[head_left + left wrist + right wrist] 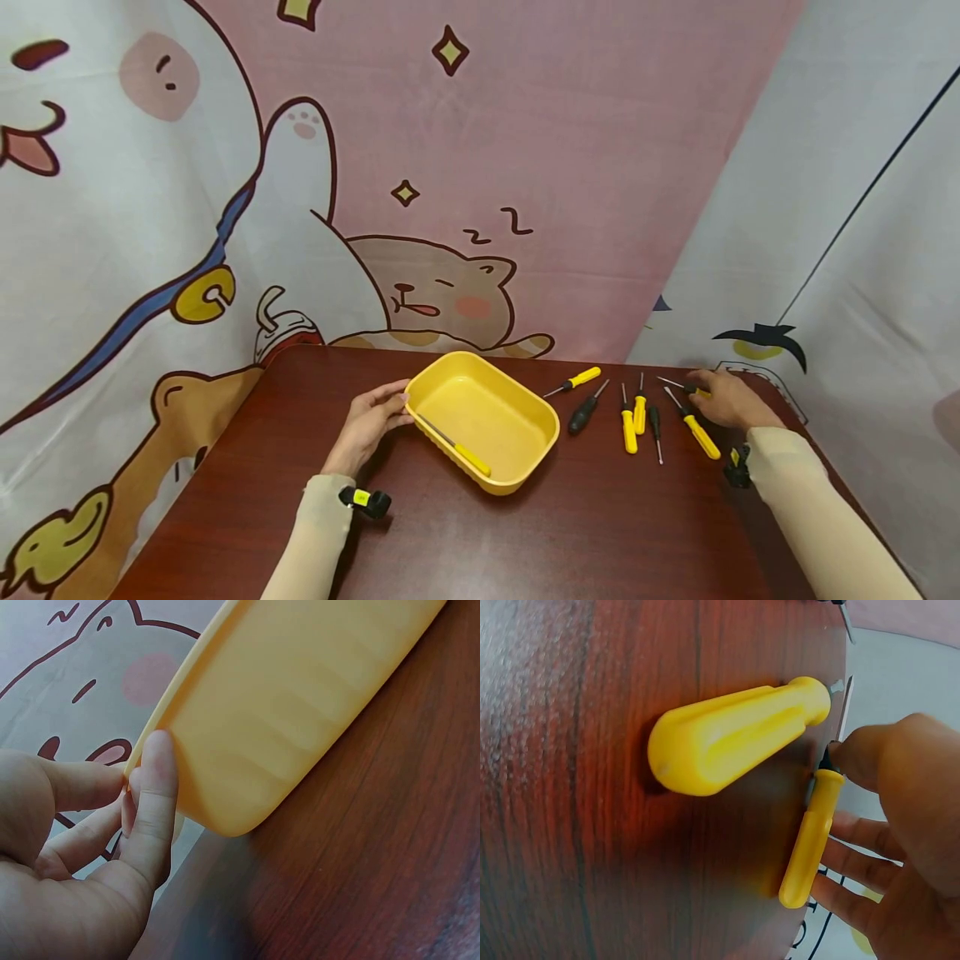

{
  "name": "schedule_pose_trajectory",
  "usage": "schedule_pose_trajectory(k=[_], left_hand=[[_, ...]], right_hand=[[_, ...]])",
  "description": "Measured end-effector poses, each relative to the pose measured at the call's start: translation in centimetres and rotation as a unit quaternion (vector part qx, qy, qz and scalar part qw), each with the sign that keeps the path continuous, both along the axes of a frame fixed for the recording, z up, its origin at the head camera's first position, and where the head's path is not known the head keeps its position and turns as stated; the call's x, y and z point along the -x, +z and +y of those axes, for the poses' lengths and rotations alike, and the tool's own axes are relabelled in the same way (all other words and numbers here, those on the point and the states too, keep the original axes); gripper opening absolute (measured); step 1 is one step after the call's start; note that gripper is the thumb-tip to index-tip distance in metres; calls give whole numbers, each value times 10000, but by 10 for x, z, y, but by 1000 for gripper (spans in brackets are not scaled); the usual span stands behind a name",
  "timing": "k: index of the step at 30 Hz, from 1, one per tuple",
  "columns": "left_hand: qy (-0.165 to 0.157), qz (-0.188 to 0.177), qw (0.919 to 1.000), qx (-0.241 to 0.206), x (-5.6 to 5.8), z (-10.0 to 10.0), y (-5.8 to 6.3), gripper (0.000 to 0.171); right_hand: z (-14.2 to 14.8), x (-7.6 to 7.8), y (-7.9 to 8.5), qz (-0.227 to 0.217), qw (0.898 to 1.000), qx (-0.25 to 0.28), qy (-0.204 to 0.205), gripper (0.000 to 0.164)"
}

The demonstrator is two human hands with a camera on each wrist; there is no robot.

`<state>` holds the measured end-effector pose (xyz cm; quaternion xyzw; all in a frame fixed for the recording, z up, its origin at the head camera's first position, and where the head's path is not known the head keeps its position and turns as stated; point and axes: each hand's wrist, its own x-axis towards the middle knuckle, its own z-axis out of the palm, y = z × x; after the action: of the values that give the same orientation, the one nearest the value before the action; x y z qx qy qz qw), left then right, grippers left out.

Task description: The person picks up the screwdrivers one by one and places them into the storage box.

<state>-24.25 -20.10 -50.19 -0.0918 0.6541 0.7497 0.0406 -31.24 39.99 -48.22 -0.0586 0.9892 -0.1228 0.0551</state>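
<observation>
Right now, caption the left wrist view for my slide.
Left hand pinching the rim of a rounded yellow plastic tray, a printed cartoon animal behind, reddish wood-grained tabletop at frame right.

Back cloth [585, 167]: pink, hanging just behind the bench [585, 533], printed with small four-pointed stars [451, 52] and a dozing bear-like animal [450, 275].
Left side: a big white cartoon animal [142, 183], blue collar [142, 314], yellow bell [192, 302].
Right-hand cloth [892, 283]: pale grey-white, softly creased, a thin black line slanting across.
Bench top: dark red-brown wood grain.
Light: soft, leaving a pale sheen on the wood.
</observation>
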Motion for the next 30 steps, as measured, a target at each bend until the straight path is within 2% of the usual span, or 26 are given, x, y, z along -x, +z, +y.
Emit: schedule_pose_trajectory(k=[5, 12, 24, 30], left_hand=[[9, 9, 10000, 11, 0, 0, 1, 37], [-23, 48, 10000, -15, 1, -1, 0, 37], [15, 25, 10000, -11, -1, -1, -3, 36], [30, 18, 10000, -5, -1, -1, -2, 36]], right_hand=[[0, 1, 0, 128, 9996, -187, 164, 47], [-1, 3, 0, 126, 9998, -132, 97, 39], [1, 1, -1, -29, 9998, -175, 93, 43], [0, 1, 0, 126, 9997, -176, 121, 39]])
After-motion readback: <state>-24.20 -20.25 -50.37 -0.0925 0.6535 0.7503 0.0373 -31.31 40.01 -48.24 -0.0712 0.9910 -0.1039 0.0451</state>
